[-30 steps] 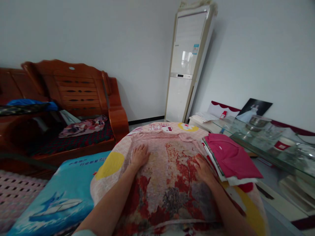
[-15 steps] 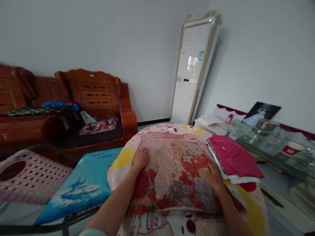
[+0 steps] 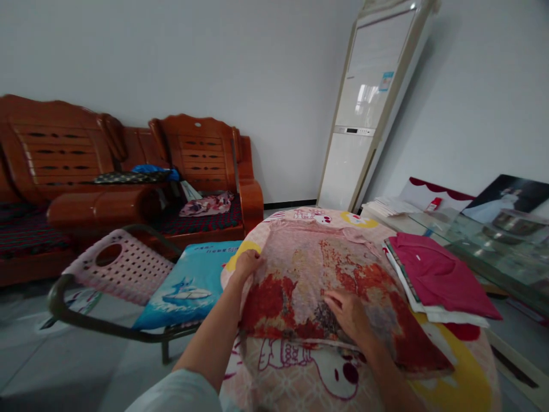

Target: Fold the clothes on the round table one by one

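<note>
A shirt [image 3: 300, 274], pale pink with rust-red and grey blotches, lies spread flat on a round table. At its left edge is my left hand [image 3: 249, 264], with the fingers curled down and closed on the fabric. My right hand [image 3: 350, 313] rests over the lower middle of the shirt. Its fingers stretch toward the left, the tips touching or just above the cloth, and I see nothing held in them. Right of the shirt sits a folded stack of clothes, a magenta garment [image 3: 441, 272] on top of white ones.
The table wears a pink and yellow cartoon tablecloth [image 3: 300, 372]. To the left stands a woven chair [image 3: 128, 269] with a blue cushion [image 3: 189, 292]. Behind are a wooden sofa [image 3: 206, 154] and a tall air conditioner [image 3: 355, 126]. A glass-topped cabinet [image 3: 484, 246] runs along the right.
My right hand has moved from the shirt's right side to its lower middle. My left hand stays at the left edge, its fingers now more curled. The view has turned left.
</note>
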`<move>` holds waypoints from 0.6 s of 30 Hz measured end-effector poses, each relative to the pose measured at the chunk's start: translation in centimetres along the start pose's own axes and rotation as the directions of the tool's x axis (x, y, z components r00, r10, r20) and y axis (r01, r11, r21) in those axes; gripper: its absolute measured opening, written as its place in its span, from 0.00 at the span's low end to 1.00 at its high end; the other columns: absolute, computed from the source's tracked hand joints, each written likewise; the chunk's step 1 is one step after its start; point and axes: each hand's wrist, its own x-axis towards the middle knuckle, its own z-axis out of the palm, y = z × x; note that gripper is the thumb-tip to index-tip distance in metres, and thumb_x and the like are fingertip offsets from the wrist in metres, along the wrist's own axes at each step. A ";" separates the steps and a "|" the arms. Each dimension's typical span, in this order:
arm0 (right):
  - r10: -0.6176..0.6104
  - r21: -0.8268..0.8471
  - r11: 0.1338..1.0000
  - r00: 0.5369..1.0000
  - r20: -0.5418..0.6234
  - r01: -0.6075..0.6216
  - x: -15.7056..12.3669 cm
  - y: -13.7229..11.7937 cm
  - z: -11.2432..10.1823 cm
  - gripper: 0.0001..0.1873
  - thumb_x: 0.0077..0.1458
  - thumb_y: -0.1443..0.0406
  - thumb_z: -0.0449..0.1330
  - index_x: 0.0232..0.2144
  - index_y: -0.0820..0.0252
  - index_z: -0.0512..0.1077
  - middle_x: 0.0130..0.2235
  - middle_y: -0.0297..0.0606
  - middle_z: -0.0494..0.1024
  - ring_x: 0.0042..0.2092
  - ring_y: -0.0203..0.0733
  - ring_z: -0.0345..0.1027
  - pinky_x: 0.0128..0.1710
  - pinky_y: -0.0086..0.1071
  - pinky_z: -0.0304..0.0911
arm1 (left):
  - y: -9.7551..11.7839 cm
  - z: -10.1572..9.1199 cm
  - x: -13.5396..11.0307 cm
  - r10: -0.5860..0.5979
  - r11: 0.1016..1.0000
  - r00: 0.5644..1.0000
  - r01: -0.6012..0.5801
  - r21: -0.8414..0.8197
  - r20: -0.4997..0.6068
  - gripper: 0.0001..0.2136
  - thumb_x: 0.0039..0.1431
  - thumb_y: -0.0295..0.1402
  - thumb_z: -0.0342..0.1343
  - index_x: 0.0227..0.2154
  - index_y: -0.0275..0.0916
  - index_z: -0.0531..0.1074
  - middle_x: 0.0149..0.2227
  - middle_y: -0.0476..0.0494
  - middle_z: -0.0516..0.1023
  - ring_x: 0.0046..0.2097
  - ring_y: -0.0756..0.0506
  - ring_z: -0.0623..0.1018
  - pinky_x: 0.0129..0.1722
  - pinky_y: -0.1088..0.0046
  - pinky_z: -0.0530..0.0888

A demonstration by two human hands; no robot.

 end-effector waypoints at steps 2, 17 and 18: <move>0.015 -0.073 0.997 0.999 0.052 -0.011 0.1 -1.3 1.1 0.12 0.58 0.62 0.54 0.34 0.53 0.79 0.35 0.39 0.82 0.37 0.43 0.75 0.39 0.31 0.63 | -0.6 -0.5 -0.7 0.023 0.999 0.997 -0.020 -0.036 0.075 0.10 0.53 0.38 0.55 0.23 0.37 0.74 0.24 0.45 0.76 0.32 0.45 0.77 0.31 0.75 0.69; 0.050 -0.077 0.996 0.999 -0.009 -0.051 -0.4 -0.7 2.7 0.14 0.59 0.62 0.52 0.30 0.54 0.77 0.29 0.36 0.80 0.32 0.39 0.73 0.33 0.27 0.58 | -1.1 -0.6 -5.2 0.150 0.773 0.940 0.082 -0.629 0.307 0.19 0.44 0.50 0.57 0.28 0.36 0.73 0.27 0.46 0.77 0.31 0.45 0.75 0.26 0.75 0.68; 0.055 -0.077 0.995 0.998 -0.010 -0.056 -0.3 -0.7 2.7 0.14 0.59 0.62 0.52 0.30 0.55 0.77 0.29 0.36 0.80 0.32 0.39 0.73 0.33 0.27 0.57 | -1.1 -0.8 -5.5 0.166 0.774 0.934 0.075 -0.629 0.316 0.19 0.43 0.49 0.58 0.28 0.36 0.73 0.27 0.45 0.77 0.32 0.45 0.75 0.27 0.75 0.69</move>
